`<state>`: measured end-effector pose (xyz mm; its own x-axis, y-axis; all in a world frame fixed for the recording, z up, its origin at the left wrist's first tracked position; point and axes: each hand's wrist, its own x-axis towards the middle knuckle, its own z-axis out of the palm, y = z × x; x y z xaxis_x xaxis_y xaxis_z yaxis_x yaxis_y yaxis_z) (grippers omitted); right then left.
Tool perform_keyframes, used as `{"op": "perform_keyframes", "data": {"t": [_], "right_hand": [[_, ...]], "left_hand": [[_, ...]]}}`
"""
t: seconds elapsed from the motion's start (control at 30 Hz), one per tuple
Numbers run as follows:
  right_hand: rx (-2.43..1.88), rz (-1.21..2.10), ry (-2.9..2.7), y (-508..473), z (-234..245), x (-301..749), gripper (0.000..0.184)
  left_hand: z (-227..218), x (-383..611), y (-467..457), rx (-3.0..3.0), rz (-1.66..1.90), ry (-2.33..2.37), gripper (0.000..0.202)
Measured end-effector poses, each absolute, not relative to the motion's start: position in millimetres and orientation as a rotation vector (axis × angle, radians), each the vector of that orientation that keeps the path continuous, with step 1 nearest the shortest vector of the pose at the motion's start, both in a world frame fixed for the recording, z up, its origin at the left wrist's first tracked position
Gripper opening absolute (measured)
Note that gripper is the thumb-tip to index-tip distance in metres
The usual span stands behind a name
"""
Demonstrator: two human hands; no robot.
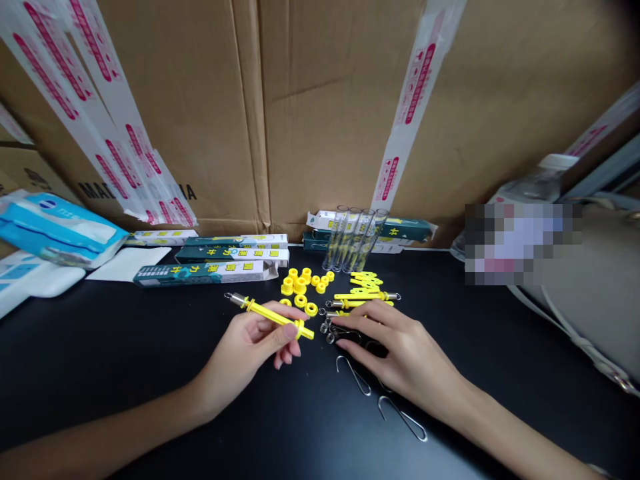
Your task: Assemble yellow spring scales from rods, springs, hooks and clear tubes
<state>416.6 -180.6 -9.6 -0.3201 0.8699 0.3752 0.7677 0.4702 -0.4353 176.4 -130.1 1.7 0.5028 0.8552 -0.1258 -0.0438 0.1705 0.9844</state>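
The left hand (250, 343) pinches a yellow rod (273, 315) between thumb and fingers, holding it slanted just above the table (125, 347), its metal end pointing away to the left. The right hand (400, 353) lies spread and flat, fingertips on a heap of small springs (330, 328) just beside the rod's near end. Picking one spring probably goes best with fingertips alone, drawing it clear of the heap so it does not tangle. Wire hooks (353, 375) lie near the right hand; yellow caps (300, 287) and clear tubes (355, 237) lie beyond.
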Motion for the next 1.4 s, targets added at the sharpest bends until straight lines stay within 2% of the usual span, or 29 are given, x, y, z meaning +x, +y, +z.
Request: {"op": "perform_keyframes", "data": {"t": [0.33, 0.57, 0.87, 1.27, 1.4], "right_hand": [[-1.284, 0.329, -1.998, -180.0, -11.4, 417.7, 0.008], [-1.256, 0.375, -1.929, -186.1, -10.9, 405.3, 0.009], [-1.019, 0.371, -2.009, -184.7, -14.7, 391.8, 0.016], [-1.011, 0.305, -2.073, -185.7, -12.3, 397.0, 0.022], [-1.064, 0.253, -2.051, -185.6, 4.4, 407.6, 0.015]], "left_hand": [[-0.1, 175.5, -128.8, 1.232, 0.764, 0.826, 0.038], [-1.7, 175.1, -128.4, 1.219, 0.768, 0.812, 0.04], [-0.7, 177.3, -127.8, 1.24, 0.768, 0.813, 0.04], [-1.7, 176.5, -128.8, 1.23, 0.763, 0.833, 0.04], [0.1, 176.2, -129.5, 1.225, 0.76, 0.818, 0.04]]}}
